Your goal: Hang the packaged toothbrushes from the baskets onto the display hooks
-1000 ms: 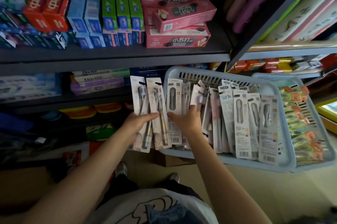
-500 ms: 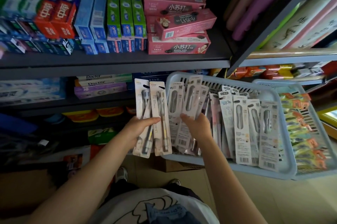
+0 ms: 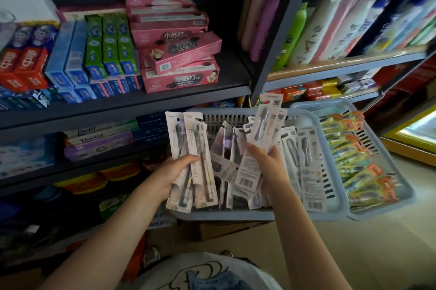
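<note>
Our left hand point(image 3: 173, 172) grips two packaged toothbrushes point(image 3: 191, 162), fanned side by side and upright, thumb across their fronts, just off the left edge of the near basket point(image 3: 236, 215). Our right hand point(image 3: 271, 167) pinches a small bunch of packs point(image 3: 260, 141) above the middle of that basket, barcoded backs toward us; we count at least two, and cannot tell how many more sit behind. The near basket, pale blue plastic with slotted walls, holds many more packaged toothbrushes point(image 3: 306, 159) standing on end: about three clear ones along its right wall and a jumbled, overlapping lot in the middle that we cannot count. A second basket point(image 3: 401, 183) of the same kind touches its right side and holds rows of green, yellow and orange packs point(image 3: 354, 159), too blurred to count. Behind both, the dark shelf point(image 3: 118, 103) carries boxed toothpaste: pink boxes point(image 3: 179, 58) stacked at its right end, with green point(image 3: 111, 46), blue point(image 3: 68, 53) and red point(image 3: 21, 65) boxes toward its left.
</note>
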A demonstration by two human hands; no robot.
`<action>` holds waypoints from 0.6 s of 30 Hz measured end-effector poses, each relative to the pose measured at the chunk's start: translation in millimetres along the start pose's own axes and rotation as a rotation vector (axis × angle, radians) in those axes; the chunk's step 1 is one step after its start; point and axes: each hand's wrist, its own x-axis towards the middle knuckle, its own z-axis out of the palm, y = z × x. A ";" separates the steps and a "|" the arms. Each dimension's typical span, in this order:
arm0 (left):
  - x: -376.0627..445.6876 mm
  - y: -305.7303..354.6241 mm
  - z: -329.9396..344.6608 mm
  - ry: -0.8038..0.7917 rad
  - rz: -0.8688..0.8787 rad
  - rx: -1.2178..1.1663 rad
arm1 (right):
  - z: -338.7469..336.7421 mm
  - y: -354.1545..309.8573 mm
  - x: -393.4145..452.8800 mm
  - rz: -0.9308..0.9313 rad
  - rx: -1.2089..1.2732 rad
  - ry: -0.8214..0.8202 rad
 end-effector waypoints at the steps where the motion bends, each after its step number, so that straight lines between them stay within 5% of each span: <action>1: 1.3 0.0 6.0 0.016 0.005 0.012 | -4.7 0.4 1.1 -0.018 -0.015 0.017; 12: 7.8 -19.6 58.8 0.139 -0.049 -0.092 | -48.5 -14.2 14.8 -0.147 0.021 0.038; 18: 0.8 -27.9 66.2 0.200 -0.017 -0.112 | -47.9 -12.1 22.1 -0.055 -0.302 -0.143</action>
